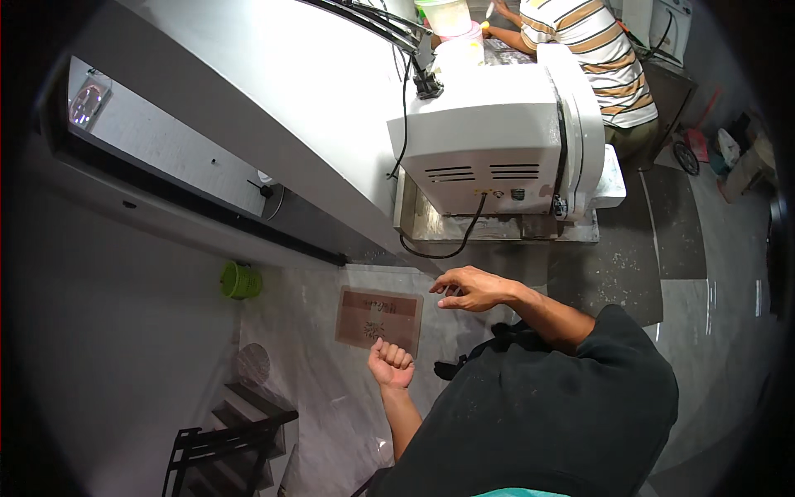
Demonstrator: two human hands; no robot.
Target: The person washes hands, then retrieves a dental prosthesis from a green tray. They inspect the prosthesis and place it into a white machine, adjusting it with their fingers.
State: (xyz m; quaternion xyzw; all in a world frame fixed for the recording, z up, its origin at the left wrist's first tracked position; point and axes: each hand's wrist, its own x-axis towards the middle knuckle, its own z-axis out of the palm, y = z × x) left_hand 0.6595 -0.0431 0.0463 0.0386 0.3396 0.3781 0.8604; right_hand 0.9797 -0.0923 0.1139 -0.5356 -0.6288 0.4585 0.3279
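My left hand (391, 363) is raised over the floor with the palm showing and the fingers curled in; nothing shows in it. It appears in front of the lower edge of a reddish-brown doormat (378, 306). My right hand (470, 290) reaches out toward the left, fingers bent loosely and apart, holding nothing. Beyond it stands a white boxy machine (489, 141) with vent slots and a black cable (468, 236) looping from its back. Neither hand appears to touch the machine or the mat.
Another person in a striped shirt (596, 50) works behind the machine, beside stacked tubs (451, 18). A green bucket (240, 281) stands by the left wall. Black-railed steps (240, 431) are at lower left. Dark mats (613, 282) lie at right.
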